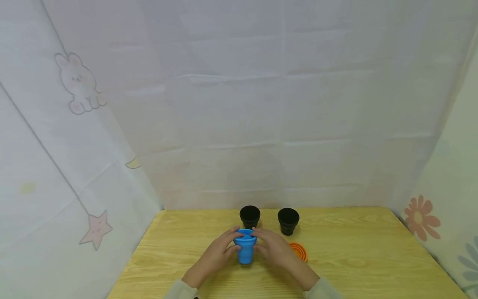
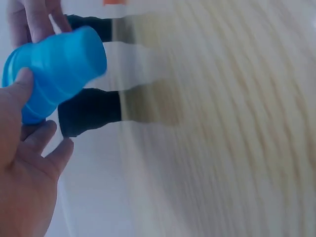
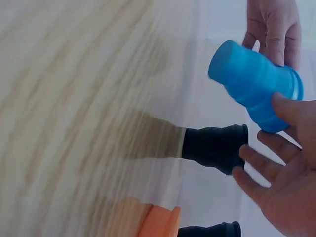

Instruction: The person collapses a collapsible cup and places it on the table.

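Observation:
A blue collapsible cup point(image 1: 245, 253), extended to its full stepped height, is held between my two hands, its opening up. My left hand point(image 1: 218, 252) grips the upper rim from the left, thumb on the outer wall point(image 2: 59, 69). From the other side my right hand point(image 1: 275, 249) pinches the rim, its thumb also against the wall in the right wrist view. Both wrist views show the cup's base raised above the table. Right behind it stands a black cup point(image 1: 249, 213), partly hidden by the blue one. Another black cup point(image 1: 288, 223) stands further right.
A flattened orange collapsible cup point(image 1: 299, 251) lies on the table beside my right forearm, partly covered by it. The wood-grain table point(image 1: 373, 253) ends at a pale cloth wall point(image 1: 239, 124) behind the black cups. Cloth also hangs at both sides.

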Tool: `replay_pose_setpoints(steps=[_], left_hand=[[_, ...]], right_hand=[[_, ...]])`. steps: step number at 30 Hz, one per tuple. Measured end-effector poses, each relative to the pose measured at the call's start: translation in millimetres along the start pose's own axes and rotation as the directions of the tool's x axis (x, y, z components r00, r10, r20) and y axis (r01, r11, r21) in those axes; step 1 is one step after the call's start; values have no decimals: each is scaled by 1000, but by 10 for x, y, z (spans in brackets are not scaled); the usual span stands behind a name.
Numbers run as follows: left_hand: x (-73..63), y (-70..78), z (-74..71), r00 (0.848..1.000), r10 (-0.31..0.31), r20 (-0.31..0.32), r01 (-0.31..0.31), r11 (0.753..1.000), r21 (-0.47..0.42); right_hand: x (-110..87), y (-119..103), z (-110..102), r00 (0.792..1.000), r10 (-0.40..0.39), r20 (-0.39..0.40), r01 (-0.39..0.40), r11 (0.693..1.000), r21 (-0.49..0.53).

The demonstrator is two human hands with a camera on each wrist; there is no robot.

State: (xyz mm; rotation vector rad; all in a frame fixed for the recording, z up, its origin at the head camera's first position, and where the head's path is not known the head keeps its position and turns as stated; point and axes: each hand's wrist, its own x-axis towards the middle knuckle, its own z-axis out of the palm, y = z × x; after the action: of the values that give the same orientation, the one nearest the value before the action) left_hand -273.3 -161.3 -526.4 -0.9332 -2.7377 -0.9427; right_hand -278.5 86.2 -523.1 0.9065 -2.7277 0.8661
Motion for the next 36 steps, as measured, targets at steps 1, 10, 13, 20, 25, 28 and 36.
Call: replay_pose_setpoints(steps=[1, 10, 13, 20, 25, 28, 36], left_hand=[[-1, 13, -9, 1000, -6, -4, 6, 999, -52], [22, 156, -18, 997, -36, -69, 13, 951, -308], [37, 208, -21, 995, -65, -80, 32, 935, -353], [20, 406, -32, 988, -131, -84, 85, 906, -414], [-12, 498, -6, 985, -147, -87, 92, 885, -456], [-29, 542, 18, 985, -148, -91, 89, 878, -470], [-75, 685, 110, 971, -238, -19, 178, 775, -607]], right_hand=[[-14, 3, -13, 1000, 12, -8, -11, 998, 67], [-109, 2, -81, 997, 61, -57, -27, 879, 476], [-149, -2, -91, 994, 87, -64, -37, 834, 551], [-284, -73, -149, 973, 230, 1, -174, 733, 658], [-361, -93, -172, 969, 247, 10, -184, 692, 698], [-404, -96, -193, 967, 254, 19, -194, 686, 701], [-555, -66, -262, 957, 269, 111, -258, 609, 750]])
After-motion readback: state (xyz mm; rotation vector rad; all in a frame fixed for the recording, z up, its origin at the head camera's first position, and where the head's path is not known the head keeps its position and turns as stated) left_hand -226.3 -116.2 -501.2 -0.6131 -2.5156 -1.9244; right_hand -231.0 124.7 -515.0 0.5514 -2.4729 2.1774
